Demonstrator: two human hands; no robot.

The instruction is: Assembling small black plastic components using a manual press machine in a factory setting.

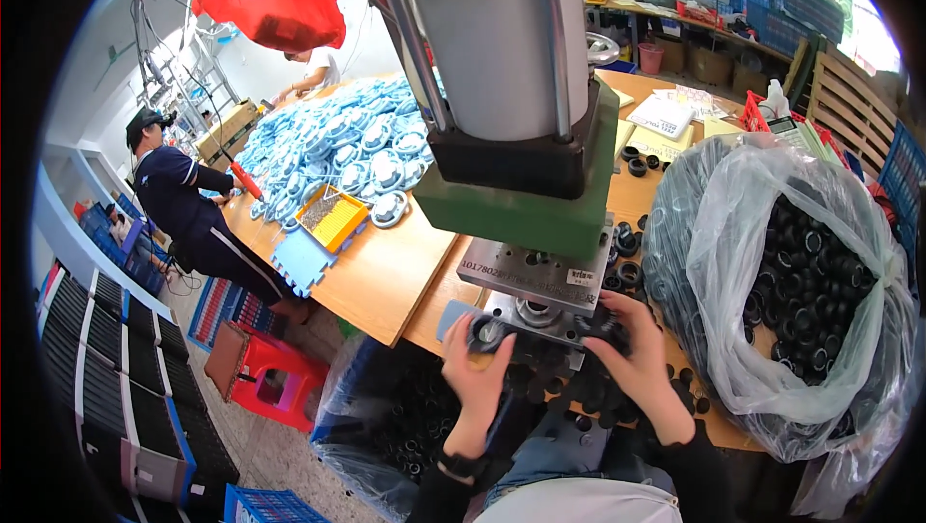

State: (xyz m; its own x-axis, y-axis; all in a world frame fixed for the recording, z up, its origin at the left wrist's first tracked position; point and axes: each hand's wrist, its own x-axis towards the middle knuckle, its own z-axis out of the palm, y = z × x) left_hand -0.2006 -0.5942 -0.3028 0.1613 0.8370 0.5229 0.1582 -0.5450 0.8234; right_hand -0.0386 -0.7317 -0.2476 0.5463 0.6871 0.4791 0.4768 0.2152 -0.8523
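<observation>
My left hand (473, 373) is closed on a black ring (485, 332), just left of the lower steel die (533, 314) of a press. My right hand (637, 359) is closed on a small black round part (605, 326) at the die's right side; the fingers partly cover it. Above both hands is the upper steel die block (531, 272), fixed under the green press head (516, 209). Several flat black discs (608, 396) lie in front of the die.
A clear plastic bag (714, 330) full of black rings stands at the right. Below left is a lined bin (386, 436) of black parts. Beyond are a pile of light-blue parts (357, 147), a yellow tray (333, 219), a red stool (275, 373) and a standing person (183, 180).
</observation>
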